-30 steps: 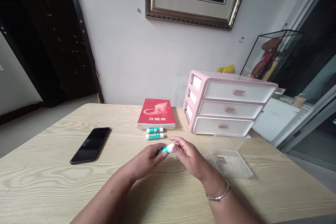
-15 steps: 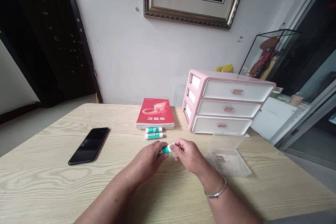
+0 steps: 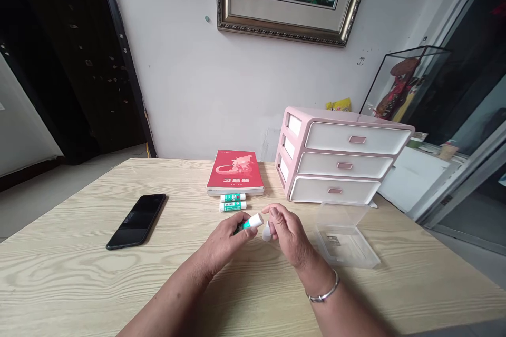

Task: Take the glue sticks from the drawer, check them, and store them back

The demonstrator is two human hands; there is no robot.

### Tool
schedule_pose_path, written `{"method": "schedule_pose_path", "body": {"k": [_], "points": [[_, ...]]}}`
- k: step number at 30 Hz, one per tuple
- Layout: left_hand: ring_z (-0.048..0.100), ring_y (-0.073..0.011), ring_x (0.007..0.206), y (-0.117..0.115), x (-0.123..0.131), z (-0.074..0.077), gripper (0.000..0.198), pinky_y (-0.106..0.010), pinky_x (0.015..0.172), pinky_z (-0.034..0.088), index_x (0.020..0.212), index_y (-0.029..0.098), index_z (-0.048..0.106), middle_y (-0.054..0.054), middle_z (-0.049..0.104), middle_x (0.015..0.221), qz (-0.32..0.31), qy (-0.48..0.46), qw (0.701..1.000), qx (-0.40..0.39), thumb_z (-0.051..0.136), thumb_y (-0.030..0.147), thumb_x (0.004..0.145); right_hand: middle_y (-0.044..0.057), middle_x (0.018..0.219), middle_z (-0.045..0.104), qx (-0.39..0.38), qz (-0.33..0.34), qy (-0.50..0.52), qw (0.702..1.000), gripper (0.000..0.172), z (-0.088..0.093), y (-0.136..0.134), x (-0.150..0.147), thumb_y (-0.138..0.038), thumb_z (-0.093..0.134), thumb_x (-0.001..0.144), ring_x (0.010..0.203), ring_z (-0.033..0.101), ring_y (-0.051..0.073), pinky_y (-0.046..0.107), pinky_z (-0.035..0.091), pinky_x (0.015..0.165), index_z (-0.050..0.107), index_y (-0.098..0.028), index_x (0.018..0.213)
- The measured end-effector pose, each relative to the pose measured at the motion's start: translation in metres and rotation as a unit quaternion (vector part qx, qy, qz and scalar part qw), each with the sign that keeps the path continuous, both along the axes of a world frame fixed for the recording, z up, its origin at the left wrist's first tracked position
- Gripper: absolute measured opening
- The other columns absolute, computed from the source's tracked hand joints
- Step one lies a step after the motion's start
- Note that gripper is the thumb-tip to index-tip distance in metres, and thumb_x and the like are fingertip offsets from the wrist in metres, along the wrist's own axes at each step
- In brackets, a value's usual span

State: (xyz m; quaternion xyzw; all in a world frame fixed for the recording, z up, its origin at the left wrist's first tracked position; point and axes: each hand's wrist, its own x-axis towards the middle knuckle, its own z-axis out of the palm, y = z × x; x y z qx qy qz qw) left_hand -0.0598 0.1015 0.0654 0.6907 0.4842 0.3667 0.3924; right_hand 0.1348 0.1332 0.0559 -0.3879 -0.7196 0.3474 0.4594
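My left hand (image 3: 227,239) is wrapped round a green and white glue stick (image 3: 253,221), its white end pointing up and to the right. A small white cap (image 3: 267,232) shows below the fingers of my right hand (image 3: 288,234), held in the curled lower fingers. The right index finger stretches toward the glue stick's white end without touching it. Two more green and white glue sticks (image 3: 233,206) lie side by side just beyond my left hand, in front of a red book (image 3: 236,170).
A black phone (image 3: 136,221) lies to the left on the wooden table (image 3: 71,268). On the right, a clear plastic box (image 3: 351,253) with its lid raised holds small metallic-looking pieces. Behind it stands a pink and white drawer unit (image 3: 343,152), against the wall.
My right fingers have come off the glue stick's white end and moved slightly right. The white cap in the right hand now shows more fully. My left hand has tilted the stick upward.
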Motion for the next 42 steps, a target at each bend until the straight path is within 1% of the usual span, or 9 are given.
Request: {"method": "schedule_pose_path", "body": {"k": [6, 10, 15, 19, 23, 27, 33, 38, 42], "points": [[0.035, -0.0124, 0.055, 0.002, -0.001, 0.003, 0.056, -0.027, 0.057, 0.028, 0.056, 0.02, 0.041, 0.003, 0.041, 0.052, 0.076, -0.106, 0.99, -0.049, 0.044, 0.066, 0.089, -0.004, 0.057, 0.047, 0.008, -0.016, -0.007, 1.0, 0.043, -0.003, 0.002, 0.0, -0.053, 0.037, 0.1, 0.054, 0.048, 0.012, 0.023, 0.04, 0.055, 0.064, -0.02, 0.097], [0.034, -0.0118, 0.05, 0.003, -0.003, -0.001, 0.054, -0.028, 0.055, 0.028, 0.052, 0.02, 0.041, 0.003, 0.039, 0.046, 0.115, -0.166, 0.978, -0.052, 0.042, 0.059, 0.09, -0.004, 0.055, 0.048, 0.009, -0.006, -0.036, 0.999, 0.044, -0.002, 0.0, -0.002, -0.053, 0.037, 0.1, 0.054, 0.049, 0.013, 0.024, 0.041, 0.056, 0.065, -0.019, 0.096], [0.031, -0.0115, 0.043, 0.009, -0.005, -0.011, 0.047, -0.029, 0.048, 0.026, 0.05, 0.022, 0.042, 0.003, 0.036, 0.044, 0.092, -0.301, 0.946, -0.075, 0.039, 0.048, 0.09, -0.003, 0.056, 0.047, 0.0, -0.004, -0.039, 0.999, 0.045, -0.004, 0.0, -0.002, -0.053, 0.036, 0.1, 0.055, 0.048, 0.013, 0.025, 0.041, 0.056, 0.065, -0.019, 0.096], [0.029, -0.0108, 0.042, 0.009, -0.003, -0.012, 0.042, -0.028, 0.045, 0.024, 0.051, 0.022, 0.04, 0.003, 0.035, 0.046, 0.078, -0.349, 0.931, -0.071, 0.041, 0.043, 0.088, -0.003, 0.06, 0.049, 0.003, 0.006, -0.034, 0.999, 0.042, -0.003, -0.001, -0.004, -0.052, 0.038, 0.1, 0.057, 0.048, 0.013, 0.025, 0.043, 0.057, 0.064, -0.019, 0.096], [0.036, -0.0119, 0.049, 0.004, 0.004, -0.012, 0.047, -0.027, 0.053, 0.033, 0.06, 0.02, 0.047, 0.003, 0.041, 0.052, 0.056, -0.308, 0.949, -0.043, 0.037, 0.051, 0.094, 0.002, 0.081, 0.059, 0.062, 0.021, -0.031, 0.997, 0.03, -0.002, -0.009, -0.012, -0.046, 0.05, 0.097, 0.071, 0.055, 0.015, 0.027, 0.048, 0.066, 0.062, -0.021, 0.111], [0.047, -0.0132, 0.064, -0.001, 0.011, -0.014, 0.042, -0.027, 0.061, 0.04, 0.088, 0.019, 0.056, 0.0, 0.053, 0.076, -0.002, -0.276, 0.96, -0.046, 0.04, 0.057, 0.095, 0.007, 0.109, 0.06, 0.125, 0.038, -0.059, 0.99, 0.03, -0.002, -0.018, -0.025, -0.039, 0.058, 0.094, 0.098, 0.058, 0.02, 0.033, 0.052, 0.084, 0.06, -0.025, 0.12], [0.053, -0.0238, 0.11, -0.001, 0.006, -0.012, 0.048, -0.037, 0.09, 0.047, 0.13, 0.025, 0.048, -0.009, 0.056, 0.119, -0.097, -0.264, 0.959, -0.026, 0.04, 0.058, 0.097, 0.009, 0.131, 0.056, 0.147, 0.037, -0.025, 0.988, 0.033, 0.007, -0.03, -0.029, -0.029, 0.054, 0.097, 0.115, 0.057, 0.022, 0.038, 0.048, 0.101, 0.054, -0.027, 0.13], [0.053, -0.0253, 0.117, 0.001, -0.005, -0.008, 0.049, -0.04, 0.099, 0.045, 0.136, 0.024, 0.047, -0.01, 0.059, 0.117, -0.033, -0.228, 0.973, 0.001, 0.043, 0.054, 0.097, 0.01, 0.118, 0.067, 0.144, -0.096, -0.066, 0.983, 0.032, 0.023, -0.035, 0.011, -0.029, 0.055, 0.095, 0.107, 0.062, 0.025, 0.041, 0.05, 0.095, 0.054, -0.023, 0.127], [0.06, -0.0244, 0.1, -0.003, -0.006, 0.0, 0.049, -0.038, 0.088, 0.05, 0.127, 0.02, 0.056, -0.01, 0.061, 0.111, -0.002, -0.214, 0.977, 0.0, 0.047, 0.056, 0.094, 0.008, 0.116, 0.069, 0.202, -0.166, -0.222, 0.939, 0.032, 0.035, -0.026, 0.071, -0.027, 0.061, 0.091, 0.106, 0.062, 0.026, 0.041, 0.047, 0.096, 0.061, -0.026, 0.122]]}}
